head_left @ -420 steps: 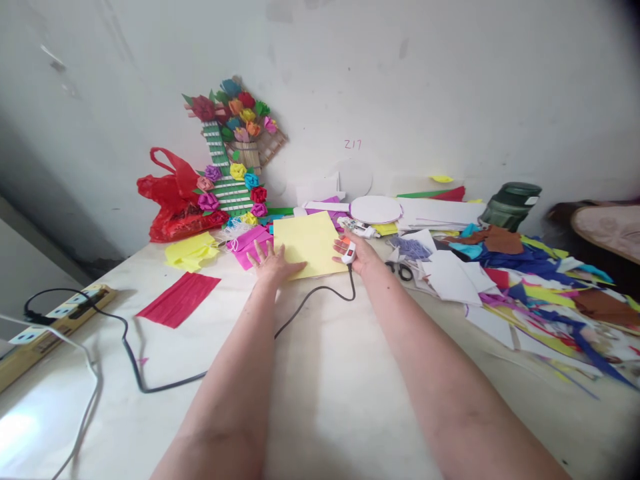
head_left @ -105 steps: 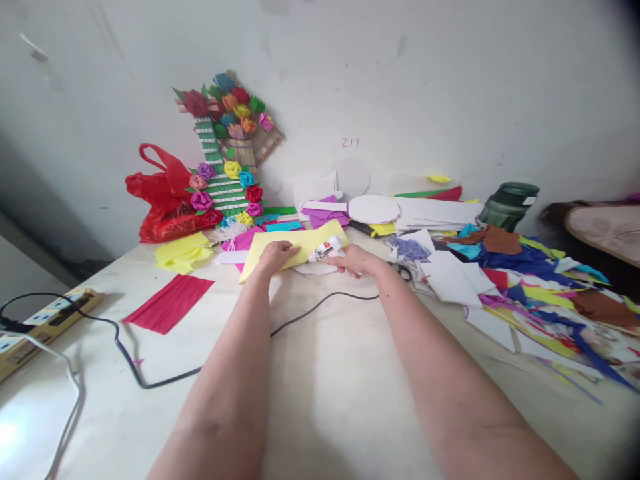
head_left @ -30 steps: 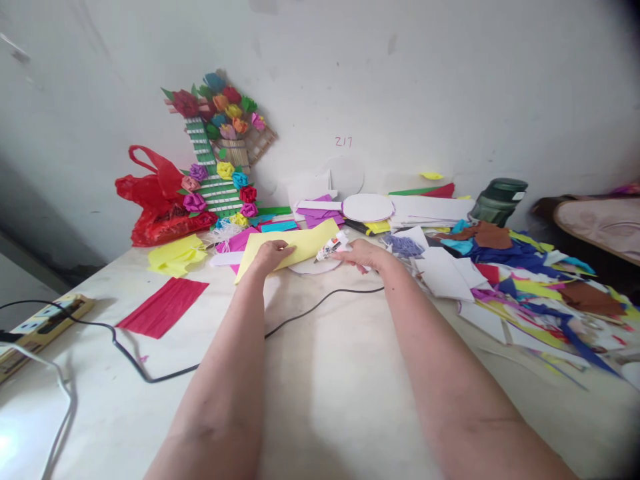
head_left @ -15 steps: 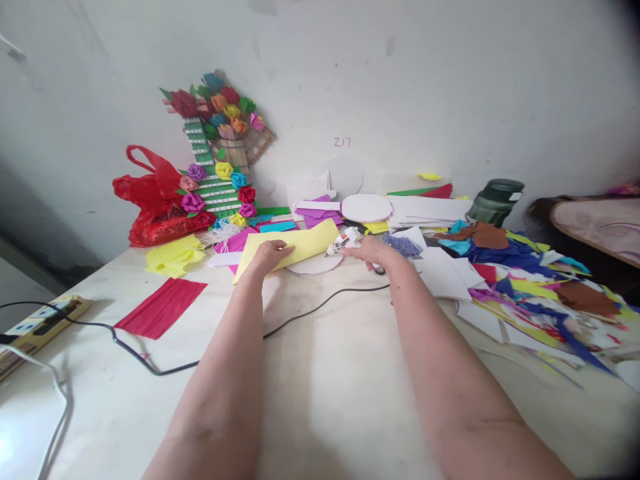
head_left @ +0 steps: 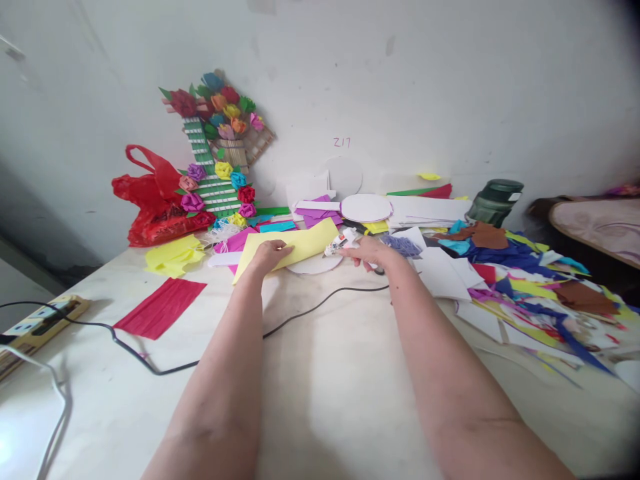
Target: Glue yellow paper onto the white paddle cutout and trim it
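A yellow sheet [head_left: 305, 245] lies slanted over a white round card [head_left: 315, 265], with its left edge lifted off the table. My left hand [head_left: 271, 255] pinches the sheet near its middle left. In my right hand [head_left: 367, 251] is a white glue gun [head_left: 342, 241], its nozzle pointing left at the right end of the sheet, over the card. The fingers of my right hand are wrapped round the glue gun's grip. A black cord [head_left: 320, 303] runs across the table below both hands.
A flower craft [head_left: 215, 167] and a red bag [head_left: 155, 200] stand at the back left. Crepe paper [head_left: 163, 307] and a power strip [head_left: 45, 327] lie on the left. Paper scraps [head_left: 540, 280] and a green bottle [head_left: 495, 202] are on the right.
The glue gun in my right hand has shifted slightly left, its nozzle closer to the yellow sheet. My left hand stays in the same place on the sheet.
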A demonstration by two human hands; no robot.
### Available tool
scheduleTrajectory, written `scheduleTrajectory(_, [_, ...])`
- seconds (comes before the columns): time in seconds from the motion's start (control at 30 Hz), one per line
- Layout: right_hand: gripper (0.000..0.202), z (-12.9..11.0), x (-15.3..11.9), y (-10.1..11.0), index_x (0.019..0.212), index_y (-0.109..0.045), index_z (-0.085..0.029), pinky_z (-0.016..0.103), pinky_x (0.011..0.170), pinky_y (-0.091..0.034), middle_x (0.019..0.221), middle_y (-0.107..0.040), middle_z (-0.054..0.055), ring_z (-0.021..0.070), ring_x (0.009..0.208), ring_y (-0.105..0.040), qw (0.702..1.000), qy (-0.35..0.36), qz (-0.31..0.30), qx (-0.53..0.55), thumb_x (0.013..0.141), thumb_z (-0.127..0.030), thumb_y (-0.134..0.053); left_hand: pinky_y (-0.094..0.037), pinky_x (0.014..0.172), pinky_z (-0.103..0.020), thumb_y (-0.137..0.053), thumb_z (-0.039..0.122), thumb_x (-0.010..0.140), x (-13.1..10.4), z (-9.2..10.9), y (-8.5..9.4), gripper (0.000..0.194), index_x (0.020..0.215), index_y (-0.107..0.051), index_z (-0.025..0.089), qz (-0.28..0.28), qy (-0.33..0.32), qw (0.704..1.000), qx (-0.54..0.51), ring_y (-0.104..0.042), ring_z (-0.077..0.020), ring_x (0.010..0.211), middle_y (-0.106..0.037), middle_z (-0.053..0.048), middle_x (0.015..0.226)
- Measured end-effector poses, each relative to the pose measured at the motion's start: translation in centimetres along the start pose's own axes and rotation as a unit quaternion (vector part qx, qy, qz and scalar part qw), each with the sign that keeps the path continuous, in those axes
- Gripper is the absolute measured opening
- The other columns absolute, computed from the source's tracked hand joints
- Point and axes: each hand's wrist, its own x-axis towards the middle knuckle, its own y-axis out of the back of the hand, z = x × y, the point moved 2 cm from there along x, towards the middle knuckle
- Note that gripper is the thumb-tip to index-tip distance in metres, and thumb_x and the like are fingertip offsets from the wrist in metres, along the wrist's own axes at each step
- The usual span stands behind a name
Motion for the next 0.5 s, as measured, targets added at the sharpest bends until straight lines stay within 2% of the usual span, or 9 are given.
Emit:
scheduleTrajectory(0.33, [0.047, 0.4, 0.5, 0.5, 0.069, -0.054, -0.016, 0.025, 0.045, -0.036, 0.041, -0.050, 0.000, 0.0156, 0.044, -0.051, 0.999, -0.028, 0.035, -0.027, 0.060, -0.062, -0.057, -0.036, 0.055, -0.026, -0.054, 0.049, 0.063, 0.0, 0.1, 0.0, 0.032, 0.068, -0.061, 0.018, 0.000, 0.000, 1.000, 0.019, -0.052, -0.0174, 0.063, -0.054, 0.000, 0.060])
scheduleTrajectory(0.43, [0.047, 0.6, 0.0, 0.9, 0.065, -0.052, -0.016, 0.025, 0.043, -0.036, 0.042, -0.049, 0.001, 0.0145, 0.041, -0.049, 0.999, -0.031, 0.036, 0.012, 0.058, -0.062, -0.059, -0.036, 0.055, -0.026, -0.054, 0.048, 0.063, 0.0, 0.2, 0.0, 0.031, 0.067, -0.061, 0.018, 0.000, -0.001, 1.000, 0.023, -0.052, -0.0176, 0.063, -0.054, 0.000, 0.059])
scheduleTrajectory(0.5, [0.047, 0.9, -0.3, 1.1, 0.061, -0.050, -0.016, 0.024, 0.041, -0.035, 0.042, -0.049, 0.000, 0.0113, 0.037, -0.045, 0.997, -0.006, 0.023, 0.075, 0.059, -0.062, -0.059, -0.035, 0.055, -0.026, -0.054, 0.049, 0.063, -0.1, 0.3, 0.1, 0.032, 0.067, -0.061, 0.018, -0.002, -0.003, 1.000, 0.027, -0.052, -0.0177, 0.063, -0.054, 0.000, 0.059])
